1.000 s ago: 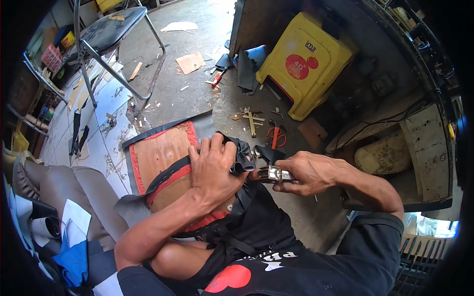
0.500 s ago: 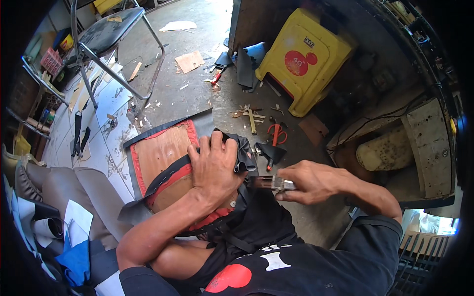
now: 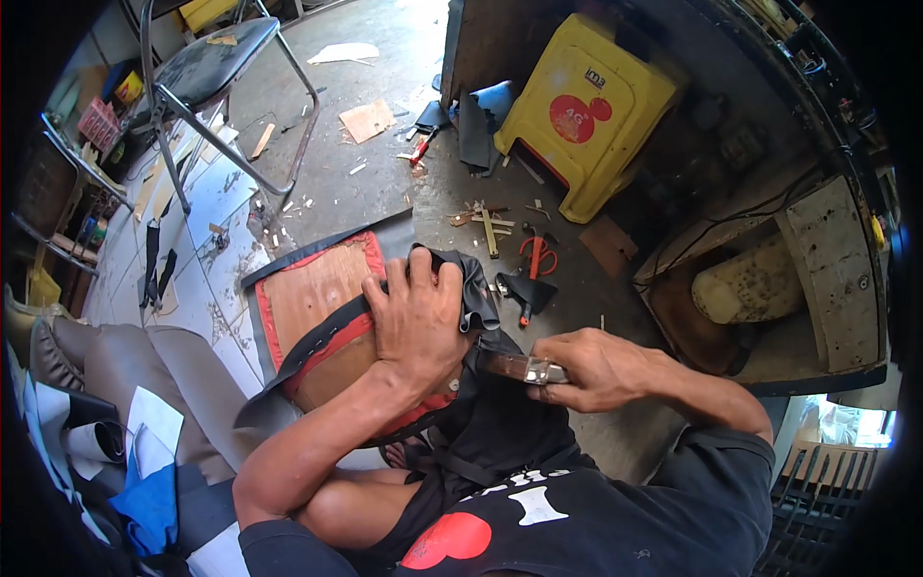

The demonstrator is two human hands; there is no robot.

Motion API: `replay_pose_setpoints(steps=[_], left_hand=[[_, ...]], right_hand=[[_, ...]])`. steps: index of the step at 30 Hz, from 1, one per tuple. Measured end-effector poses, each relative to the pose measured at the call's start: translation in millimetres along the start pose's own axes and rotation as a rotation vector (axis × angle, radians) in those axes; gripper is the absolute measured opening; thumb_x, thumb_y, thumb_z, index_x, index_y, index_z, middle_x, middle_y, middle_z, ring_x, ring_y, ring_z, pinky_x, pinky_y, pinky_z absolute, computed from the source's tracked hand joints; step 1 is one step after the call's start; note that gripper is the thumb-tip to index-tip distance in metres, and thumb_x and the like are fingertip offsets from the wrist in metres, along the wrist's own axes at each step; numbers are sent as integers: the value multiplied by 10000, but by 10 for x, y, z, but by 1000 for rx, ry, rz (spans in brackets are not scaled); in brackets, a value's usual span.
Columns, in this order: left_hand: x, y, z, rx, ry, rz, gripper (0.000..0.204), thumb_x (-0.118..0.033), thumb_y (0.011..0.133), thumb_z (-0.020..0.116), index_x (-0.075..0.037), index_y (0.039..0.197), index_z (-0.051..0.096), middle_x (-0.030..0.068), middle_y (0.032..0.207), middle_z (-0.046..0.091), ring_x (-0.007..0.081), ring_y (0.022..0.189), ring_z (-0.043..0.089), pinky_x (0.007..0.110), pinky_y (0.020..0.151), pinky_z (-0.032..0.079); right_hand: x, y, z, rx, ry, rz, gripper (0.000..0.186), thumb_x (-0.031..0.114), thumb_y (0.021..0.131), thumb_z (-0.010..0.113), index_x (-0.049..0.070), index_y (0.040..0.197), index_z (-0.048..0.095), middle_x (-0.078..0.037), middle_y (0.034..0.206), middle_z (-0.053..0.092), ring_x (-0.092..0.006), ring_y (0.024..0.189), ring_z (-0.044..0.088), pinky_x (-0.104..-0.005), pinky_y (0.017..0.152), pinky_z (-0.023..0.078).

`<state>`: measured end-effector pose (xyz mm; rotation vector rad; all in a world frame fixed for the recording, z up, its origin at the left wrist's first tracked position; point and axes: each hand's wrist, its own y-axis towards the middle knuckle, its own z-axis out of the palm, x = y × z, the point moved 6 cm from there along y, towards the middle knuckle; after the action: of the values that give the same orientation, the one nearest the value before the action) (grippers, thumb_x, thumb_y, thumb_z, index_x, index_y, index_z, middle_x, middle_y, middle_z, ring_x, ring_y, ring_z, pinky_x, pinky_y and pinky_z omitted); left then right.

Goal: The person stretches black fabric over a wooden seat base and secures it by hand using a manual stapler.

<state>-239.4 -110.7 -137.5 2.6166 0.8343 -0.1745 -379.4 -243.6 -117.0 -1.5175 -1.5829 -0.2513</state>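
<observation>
My left hand (image 3: 418, 322) grips a wooden seat panel (image 3: 312, 284) with red edging, a dark strip along it and bunched black material (image 3: 481, 298) at its far right corner. The panel rests across my lap, with grey-black sheet material sticking out around it. In my right hand (image 3: 601, 370) is a metal hand tool (image 3: 524, 369), apparently a staple gun, pointing left at the black material beside my left hand. Exactly where its tip touches is hidden. Beyond the panel on the floor lie orange-handled scissors (image 3: 537, 255) and a dark piece with an orange tip (image 3: 527, 293).
A yellow plastic stool (image 3: 586, 115) leans by a worn cabinet (image 3: 827, 279) at right. A metal chair (image 3: 212, 53) stands back left. Offcuts and wood scraps (image 3: 365, 119) litter the floor. Another person's trousered legs (image 3: 144, 385) are at left beside cloth and sheet pieces (image 3: 144, 510).
My right hand and the tool have shifted down toward me, the tool's tip now lower along the black material. My left hand has edged slightly upward, still gripping.
</observation>
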Motion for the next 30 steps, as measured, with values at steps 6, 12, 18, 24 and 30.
replay_pose_setpoints(steps=[6,12,18,24,30], left_hand=[[-38,16,-28,-57,29,29,426,-408,815,808,-93,1012,599,160,1148,527,360,1045,517,515,843,359],[69,11,36,-52,11,-49,600,-358,602,952,-127,1034,605,101,1146,519,327,1095,522,541,885,396],[91,61,11,-48,-24,-60,590,-377,639,934,-112,1046,600,109,1153,517,334,1098,521,545,885,391],[186,37,-73,24,-268,48,609,-486,739,888,-70,1090,614,181,1337,488,404,1294,453,634,1007,344],[115,-514,-324,184,-379,331,506,-574,815,832,-90,889,705,255,1634,313,464,1615,107,808,1157,-4]], right_hand=[[-91,114,230,-118,-166,34,327,296,822,725,9,944,626,-226,869,711,-442,829,708,-508,746,555],[45,-34,117,-61,-21,-2,313,266,906,735,-2,1028,630,-227,874,703,-430,846,694,-502,748,537],[38,23,376,-214,-116,3,291,257,823,758,29,904,597,-190,774,652,-421,740,666,-503,672,513],[13,88,354,-325,-135,43,272,248,756,751,39,820,588,-177,685,626,-418,654,648,-501,626,503],[-140,-51,236,-371,-5,206,282,289,801,754,40,901,665,-205,734,687,-441,743,696,-511,676,531]])
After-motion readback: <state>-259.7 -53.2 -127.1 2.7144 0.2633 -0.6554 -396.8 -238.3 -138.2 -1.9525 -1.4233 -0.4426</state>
